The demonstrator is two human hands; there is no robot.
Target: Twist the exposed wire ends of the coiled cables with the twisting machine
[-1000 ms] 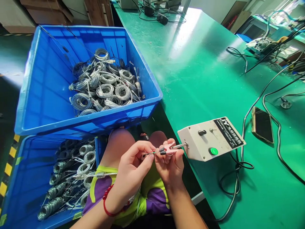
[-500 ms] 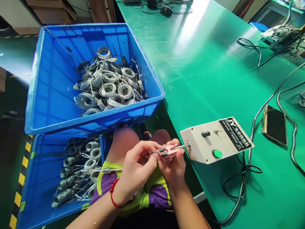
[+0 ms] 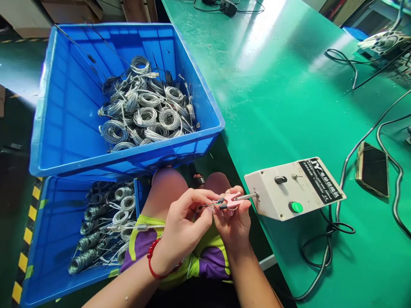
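Green-topped workbench (image 3: 276, 111) stretches right of the grip. Fingers closed, the left hand (image 3: 186, 224) pinches thin red, green and black wires (image 3: 209, 204); beside it, the right hand (image 3: 236, 226) squeezes a pink, black-tipped clip (image 3: 230, 199). Wires reach its parted tips; securing them seems left.

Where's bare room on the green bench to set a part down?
Widest: green bench between upper blue bin, control box and phone. Another patch: below box and phone. Crowded: left hand and right hand around the pink clip; cables beside the phone.
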